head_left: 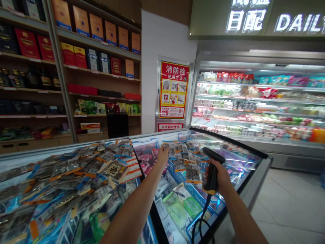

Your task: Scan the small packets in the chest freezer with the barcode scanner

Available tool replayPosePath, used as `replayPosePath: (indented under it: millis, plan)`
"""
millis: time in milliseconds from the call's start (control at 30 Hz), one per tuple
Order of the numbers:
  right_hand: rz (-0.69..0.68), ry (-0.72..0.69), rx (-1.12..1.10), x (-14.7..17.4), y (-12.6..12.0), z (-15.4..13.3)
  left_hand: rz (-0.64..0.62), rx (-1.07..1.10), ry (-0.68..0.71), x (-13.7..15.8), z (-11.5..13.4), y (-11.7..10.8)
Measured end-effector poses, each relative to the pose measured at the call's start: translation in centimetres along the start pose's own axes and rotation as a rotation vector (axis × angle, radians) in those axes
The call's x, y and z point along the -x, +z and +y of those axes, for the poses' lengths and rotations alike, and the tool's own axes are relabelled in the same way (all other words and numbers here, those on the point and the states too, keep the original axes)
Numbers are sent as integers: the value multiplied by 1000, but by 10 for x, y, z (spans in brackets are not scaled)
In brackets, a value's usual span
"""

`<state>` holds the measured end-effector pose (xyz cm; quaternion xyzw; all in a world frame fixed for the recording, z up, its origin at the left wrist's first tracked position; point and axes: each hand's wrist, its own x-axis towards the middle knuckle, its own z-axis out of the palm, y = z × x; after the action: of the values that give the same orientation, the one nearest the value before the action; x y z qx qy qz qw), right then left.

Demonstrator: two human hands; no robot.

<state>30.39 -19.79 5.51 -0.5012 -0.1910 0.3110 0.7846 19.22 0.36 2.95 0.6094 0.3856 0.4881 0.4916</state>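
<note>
My right hand [222,176] is wrapped around the grip of a black handheld barcode scanner [213,156] with a yellow-edged base; its black cable hangs down and loops. Stretched forward, my left hand [164,154] has its fingers closed at the left edge of the laid-out packets, on what looks like a small snack packet [170,149]. Rows of flat dark packets [180,162] with blue and orange ends lie on the freezer's glass lid, left of the scanner. A large loose heap of similar packets [76,166] spreads over the left side.
The chest freezer [256,183] holds blue baskets [182,179] with green and white bags [181,203] and pink packages [147,159]. Wooden shelves [101,64] of boxes stand at the back left. A lit refrigerated display [254,112] runs along the right, beyond tiled floor [291,200].
</note>
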Motion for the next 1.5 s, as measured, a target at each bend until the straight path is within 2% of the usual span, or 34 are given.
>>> replayPosePath:
  millis: [200,300,400,567,667,733,800,1000,1133,1200,1300,1400,1500]
  plan:
    - [43,53,-67,0,-25,-15,-3,-578,76,14,24,47]
    - [45,33,-67,0,-35,-17,9,-709,149,23,22,65]
    - [37,35,-82,0,-42,-15,37,-816,191,30,9,76]
    - [24,50,-93,2,-41,-12,49,-944,261,38,-2,76]
    - [10,53,-90,5,-31,-10,69,-938,321,40,7,59]
    - [-12,57,-92,6,-19,-8,104,-956,343,39,13,36]
    - [-38,60,-86,9,-5,-3,156,-992,329,37,16,5]
    - [-178,78,-37,21,42,17,352,-1144,204,35,7,-108]
    - [-220,87,-1,27,63,29,396,-1245,149,39,0,-159]
    - [-225,88,6,28,70,33,349,-1278,106,40,-3,-172]
    - [-231,93,23,29,74,35,265,-1262,5,41,-9,-177]
    - [-238,89,38,31,74,36,199,-1216,-8,42,-13,-164]
    - [-241,89,51,31,72,37,154,-1154,7,43,-12,-142]
